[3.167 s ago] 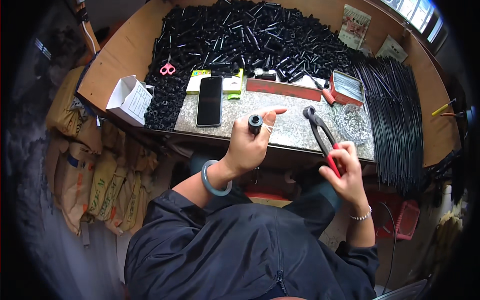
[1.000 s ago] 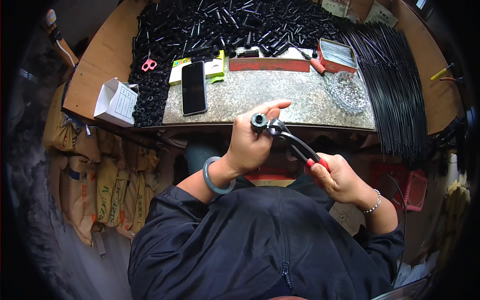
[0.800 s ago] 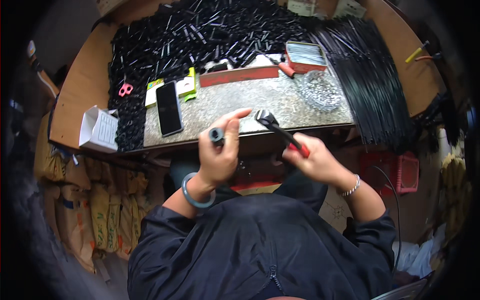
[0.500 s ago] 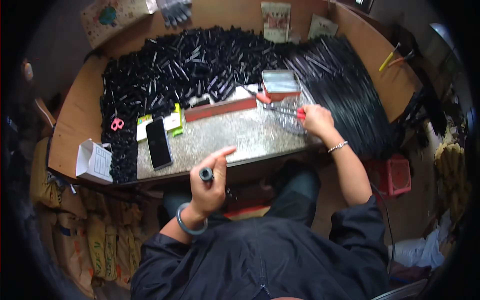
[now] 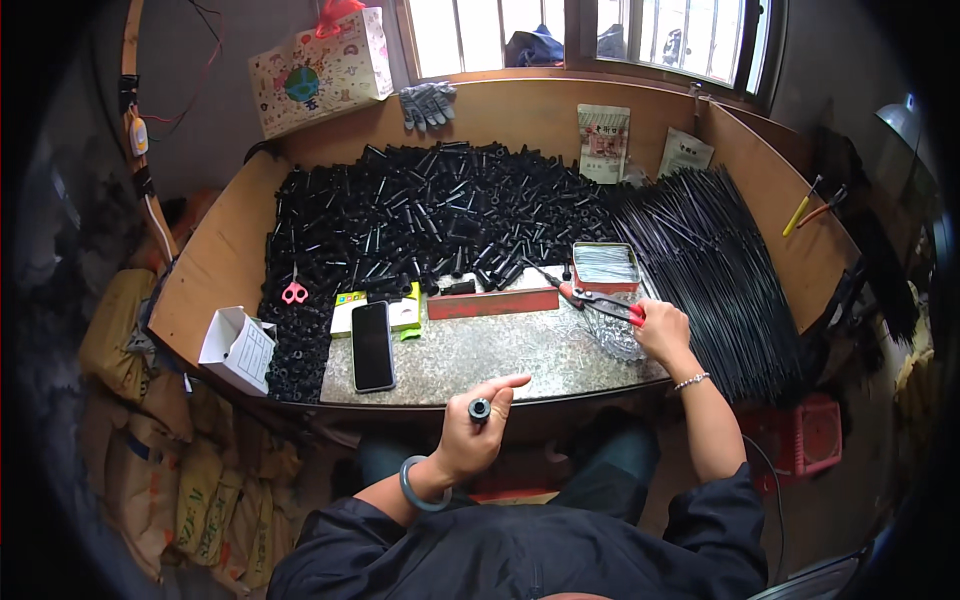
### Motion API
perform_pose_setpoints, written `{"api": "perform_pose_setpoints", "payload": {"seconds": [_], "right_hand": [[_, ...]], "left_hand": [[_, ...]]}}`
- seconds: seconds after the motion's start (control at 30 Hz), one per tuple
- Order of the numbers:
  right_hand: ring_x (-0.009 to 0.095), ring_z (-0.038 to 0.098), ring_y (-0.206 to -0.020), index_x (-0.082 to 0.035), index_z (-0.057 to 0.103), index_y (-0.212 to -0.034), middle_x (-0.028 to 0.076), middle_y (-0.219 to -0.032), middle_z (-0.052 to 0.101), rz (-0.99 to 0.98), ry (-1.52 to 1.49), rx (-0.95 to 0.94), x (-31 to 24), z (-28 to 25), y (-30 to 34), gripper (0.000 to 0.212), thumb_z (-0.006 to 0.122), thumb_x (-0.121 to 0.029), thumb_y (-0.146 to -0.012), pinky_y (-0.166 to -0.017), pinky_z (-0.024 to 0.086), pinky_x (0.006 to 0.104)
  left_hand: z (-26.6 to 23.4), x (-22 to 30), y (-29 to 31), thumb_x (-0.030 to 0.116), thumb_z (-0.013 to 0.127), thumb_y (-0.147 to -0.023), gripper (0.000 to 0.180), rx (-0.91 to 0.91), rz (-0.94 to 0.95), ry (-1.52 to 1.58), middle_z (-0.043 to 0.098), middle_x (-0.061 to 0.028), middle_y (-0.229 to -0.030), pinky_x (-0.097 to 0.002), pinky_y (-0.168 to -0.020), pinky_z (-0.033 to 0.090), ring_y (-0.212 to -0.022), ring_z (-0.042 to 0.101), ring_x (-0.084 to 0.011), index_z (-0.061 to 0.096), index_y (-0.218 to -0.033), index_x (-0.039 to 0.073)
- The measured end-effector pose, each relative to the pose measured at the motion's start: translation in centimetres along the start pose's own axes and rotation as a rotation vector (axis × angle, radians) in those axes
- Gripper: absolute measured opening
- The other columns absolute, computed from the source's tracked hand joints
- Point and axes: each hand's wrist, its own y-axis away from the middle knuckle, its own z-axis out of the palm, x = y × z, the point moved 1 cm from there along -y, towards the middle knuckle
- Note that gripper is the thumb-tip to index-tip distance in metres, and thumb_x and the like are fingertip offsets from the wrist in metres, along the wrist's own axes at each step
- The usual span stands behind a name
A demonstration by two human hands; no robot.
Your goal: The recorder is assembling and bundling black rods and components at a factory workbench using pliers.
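My left hand [image 5: 474, 432] is closed round a short black tube [image 5: 479, 409], its round hollow end facing up, and one finger points over the worktop's front edge. At the right of the grey speckled worktop [image 5: 470, 350], my right hand [image 5: 664, 333] holds pliers [image 5: 602, 301] by the red grips. Their metal head points left, towards a thin tool with a red-orange grip [image 5: 571, 293]. Under and beside the pliers lies a clear crumpled-looking dish or wrap [image 5: 618, 340]. Just behind is a red-sided tin [image 5: 606, 265] full of thin pale rods.
Black tubes [image 5: 420, 215] are heaped along the back, and long black rods [image 5: 715, 280] lie at right. A red bar [image 5: 493, 303], phone [image 5: 374, 345], yellow-green box [image 5: 400, 312], pink scissors [image 5: 294, 291] and white carton [image 5: 238, 350] surround the worktop. Wooden walls [image 5: 215, 255] enclose it.
The view has tilted up and shifted left, so the bench sits lower and the window shows. Both hands keep nearly the same places over the worktop, with the tube and pliers still held.
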Motion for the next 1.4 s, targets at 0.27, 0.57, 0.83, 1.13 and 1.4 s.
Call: {"api": "perform_pose_setpoints", "payload": {"seconds": [0.27, 0.57, 0.83, 1.13, 1.4], "right_hand": [[0.024, 0.056, -0.060, -0.003, 0.065, -0.081, 0.009, -0.066, 0.057, -0.618, -0.947, 0.225, -11.3, -5.0, 7.5, 0.012, 0.073, -0.009, -0.073, -0.054, 0.042, 0.0338], [0.019, 0.052, -0.053, -0.004, 0.069, -0.084, 0.006, -0.061, 0.056, -0.712, -1.040, 0.250, -13.1, -3.3, 9.3, 0.016, 0.077, -0.008, -0.071, -0.051, 0.039, 0.0302], [0.016, 0.049, -0.054, -0.005, 0.066, -0.089, 0.004, -0.064, 0.057, -0.547, -1.246, 0.255, -14.0, -1.4, 10.8, 0.020, 0.077, -0.002, -0.072, -0.051, 0.039, 0.0274], [0.017, 0.047, -0.052, -0.004, 0.061, -0.091, 0.003, -0.061, 0.052, -0.889, -0.958, 0.447, -15.9, -3.1, 10.8, 0.020, 0.074, -0.009, -0.077, -0.050, 0.038, 0.0286], [0.016, 0.054, -0.054, -0.007, 0.064, -0.089, 0.002, -0.064, 0.057, -0.865, -0.953, 0.510, -16.8, -2.8, 10.9, 0.024, 0.076, -0.018, -0.072, -0.052, 0.038, 0.0283]], "left_hand": [[1.7, 0.8, -0.8, 0.010, 0.048, -0.097, 0.024, -0.027, 0.092, 0.061, 0.060, -0.0016, -0.068, -0.0216, -0.055, 0.042, -0.062, 0.052, -0.0042, 0.064, -0.108, -0.004], [0.7, 2.0, -0.2, 0.007, 0.051, -0.094, 0.019, -0.054, -0.030, 0.127, 0.067, -0.0152, -0.081, -0.0278, -0.063, 0.050, -0.071, 0.067, -0.0190, 0.064, -0.100, -0.005], [0.3, 1.9, 0.6, 0.006, 0.052, -0.093, 0.018, -0.010, 0.009, 0.062, 0.067, -0.0171, -0.082, -0.0279, -0.065, 0.051, -0.073, 0.068, -0.0217, 0.064, -0.100, -0.006], [0.7, 0.3, -0.1, 0.019, 0.056, -0.093, 0.031, 0.025, 0.089, 0.141, 0.060, -0.0054, -0.073, -0.0225, -0.057, 0.042, -0.064, 0.052, -0.0058, 0.063, -0.114, -0.003], [0.8, 0.0, -0.1, 0.047, 0.062, -0.088, 0.062, 0.037, 0.147, 0.165, 0.043, 0.0080, -0.061, -0.0195, -0.049, 0.032, -0.058, 0.039, 0.0001, 0.059, -0.117, -0.008]]}}
